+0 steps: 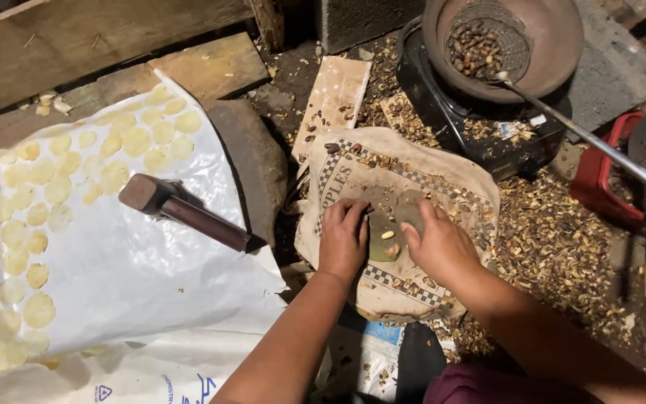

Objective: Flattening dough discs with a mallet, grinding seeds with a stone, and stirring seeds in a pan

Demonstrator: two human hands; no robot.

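My left hand [343, 238] and my right hand [438, 244] rest side by side on a flat round stone [384, 241] that lies on a beige cloth sack [353, 176]. Between the fingertips of both hands sits a small pale peeled kernel [388, 235] on the stone. Neither hand clearly grips anything; the fingers are bent and pressed down around the kernel. Dark nuts and shell bits are scattered over the sack.
A dark wooden mallet [181, 208] lies on a white plastic sheet [136, 277] covered with several flattened pale yellow discs [60, 191]. A pan of dark nuts [502, 45] with a long-handled skimmer [585, 138] sits on a black stove [480, 131]. Husks [562, 247] litter the ground at right.
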